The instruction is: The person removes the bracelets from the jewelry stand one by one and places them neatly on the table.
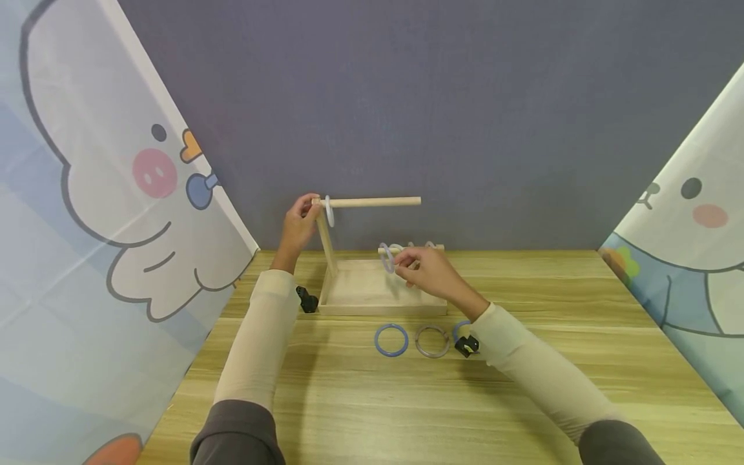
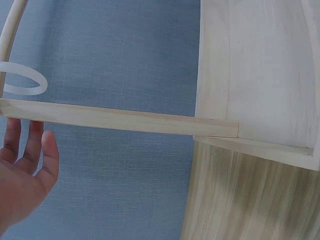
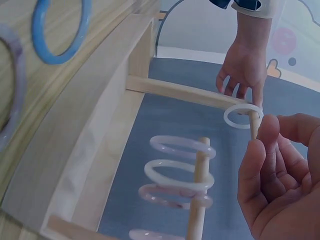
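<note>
A grey backdrop (image 1: 372,116) rises behind the worktop (image 1: 360,400), which carries a pale wooden stand. The stand's base is a shallow tray (image 1: 383,310); a post (image 1: 328,245) rises at its left end, an upper bar (image 1: 378,202) runs right from the top, and a lower bar (image 3: 196,220) sits at the right.

The left hand (image 1: 298,226) is clamped on the post's top. The right hand (image 1: 433,274) is at the lower bar's free end, fingers loosely bent, thumb and forefinger tips close together with nothing visible between them.

Four rings hang on the lower bar: a lavender ring (image 3: 175,154) outermost, just beside the right fingers, then a white ring (image 3: 172,183), a mauve ring (image 3: 162,204) and a pinkish ring (image 3: 155,234). A milky ring (image 2: 25,91) circles the upper bar near the post; blue and greyish rings lie before the tray.

The rings look light, stiff and glossy, so probably slippery, perhaps brittle; their material is unclear. The lavender one is best pinched on its rim, away from the bar.
</note>
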`<state>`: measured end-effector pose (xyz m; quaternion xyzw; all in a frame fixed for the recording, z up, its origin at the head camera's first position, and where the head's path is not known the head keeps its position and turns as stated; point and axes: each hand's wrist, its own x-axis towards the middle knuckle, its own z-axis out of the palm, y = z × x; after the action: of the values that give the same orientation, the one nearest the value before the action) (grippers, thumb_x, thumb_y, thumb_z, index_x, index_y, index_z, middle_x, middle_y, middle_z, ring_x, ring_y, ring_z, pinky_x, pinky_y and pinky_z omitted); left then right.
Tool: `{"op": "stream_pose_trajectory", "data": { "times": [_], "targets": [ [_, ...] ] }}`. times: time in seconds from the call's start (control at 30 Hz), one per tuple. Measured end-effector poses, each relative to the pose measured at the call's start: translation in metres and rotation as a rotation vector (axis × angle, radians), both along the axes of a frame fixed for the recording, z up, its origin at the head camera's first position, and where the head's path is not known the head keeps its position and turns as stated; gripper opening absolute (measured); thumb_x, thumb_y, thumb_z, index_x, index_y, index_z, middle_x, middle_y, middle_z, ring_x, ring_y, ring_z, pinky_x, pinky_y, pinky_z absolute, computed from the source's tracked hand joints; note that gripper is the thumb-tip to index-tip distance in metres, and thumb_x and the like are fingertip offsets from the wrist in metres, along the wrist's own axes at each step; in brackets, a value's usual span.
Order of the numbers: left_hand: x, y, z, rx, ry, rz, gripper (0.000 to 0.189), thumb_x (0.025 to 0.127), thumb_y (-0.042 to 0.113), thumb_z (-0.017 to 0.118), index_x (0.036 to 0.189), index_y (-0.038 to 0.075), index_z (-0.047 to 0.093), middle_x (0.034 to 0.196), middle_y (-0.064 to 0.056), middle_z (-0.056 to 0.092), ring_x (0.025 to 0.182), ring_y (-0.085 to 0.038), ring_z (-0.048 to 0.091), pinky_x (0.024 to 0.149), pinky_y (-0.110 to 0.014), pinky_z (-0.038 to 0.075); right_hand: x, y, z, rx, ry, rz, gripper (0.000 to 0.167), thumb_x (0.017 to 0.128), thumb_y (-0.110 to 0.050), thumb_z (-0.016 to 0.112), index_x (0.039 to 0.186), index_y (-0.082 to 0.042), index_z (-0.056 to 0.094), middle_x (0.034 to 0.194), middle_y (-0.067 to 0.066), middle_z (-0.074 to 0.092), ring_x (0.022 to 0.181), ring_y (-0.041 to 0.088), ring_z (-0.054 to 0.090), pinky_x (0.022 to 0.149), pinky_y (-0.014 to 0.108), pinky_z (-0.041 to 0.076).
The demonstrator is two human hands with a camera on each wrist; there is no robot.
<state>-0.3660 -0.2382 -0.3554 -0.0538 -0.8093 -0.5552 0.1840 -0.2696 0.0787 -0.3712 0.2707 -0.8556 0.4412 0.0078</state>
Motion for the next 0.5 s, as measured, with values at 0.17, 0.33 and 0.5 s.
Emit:
{"op": "stream_pose_trajectory", "data": {
  "times": [0.17,0.33,0.5],
  "targets": [
    [-0.001,0.000,0.001,-0.009,-0.002,-0.003,0.036,0.106,0.032,0.056,0.137,0.015,0.059,0.125,-0.020,0.064,0.094,-0.015,0.057,0.063,-0.019,0.050,-0.002,-0.012,0.006,0.000,-0.006,-0.011,0.019,0.098,-0.018,0.067,0.113,-0.008,0.072,0.100,0.008,0.074,0.066,0.016,0.071,0.056,0.028,0.058],
    [0.001,0.001,0.002,-0.002,-0.003,0.006,0.036,0.106,0.032,0.056,0.137,0.014,0.059,0.124,-0.020,0.064,0.093,-0.016,0.058,0.062,-0.018,0.049,-0.008,-0.026,0.010,-0.029,-0.008,-0.014,0.018,0.099,-0.020,0.066,0.114,-0.013,0.072,0.103,0.006,0.073,0.068,0.017,0.072,0.056,0.029,0.058],
    [0.002,0.000,0.002,0.000,-0.003,0.007,0.036,0.106,0.032,0.056,0.137,0.014,0.059,0.122,-0.019,0.065,0.093,-0.016,0.058,0.065,-0.024,0.052,-0.013,-0.041,0.014,-0.078,-0.038,-0.027,0.020,0.099,-0.019,0.065,0.117,-0.014,0.071,0.106,0.006,0.073,0.071,0.021,0.074,0.057,0.029,0.059]
  ]
}}
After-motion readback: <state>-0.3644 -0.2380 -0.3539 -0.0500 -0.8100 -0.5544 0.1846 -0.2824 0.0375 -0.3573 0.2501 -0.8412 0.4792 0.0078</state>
